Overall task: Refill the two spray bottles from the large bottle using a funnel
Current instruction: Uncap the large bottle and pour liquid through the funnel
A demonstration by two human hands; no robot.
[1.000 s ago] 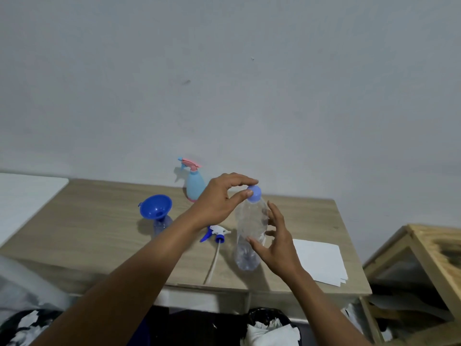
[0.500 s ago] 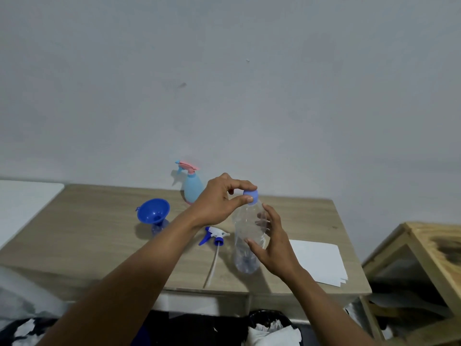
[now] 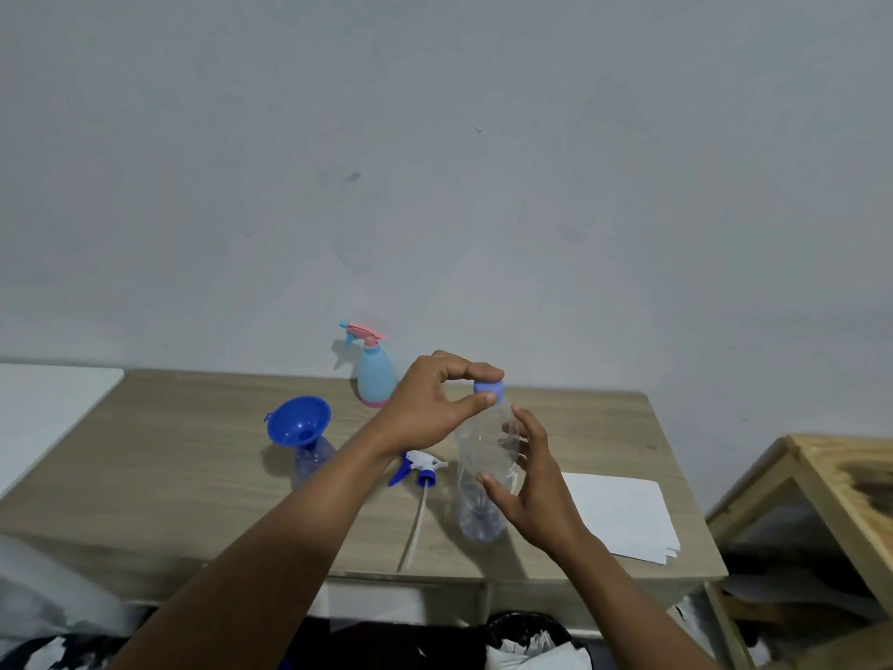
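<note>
Head view — left hand (image 3: 430, 409) pinches cap (image 3: 489, 389), right hand (image 3: 537, 493) grips large bottle (image 3: 481, 449).

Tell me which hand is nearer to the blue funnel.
Left. The left hand pinches the cap of the large bottle, to the right of the blue funnel. The right hand grips the bottle's body, farther to the right.

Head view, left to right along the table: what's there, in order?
Blue funnel sitting in the clear spray bottle → light-blue spray bottle → loose trigger sprayer → large clear bottle with its blue cap → white paper sheets → wooden frame.
</note>
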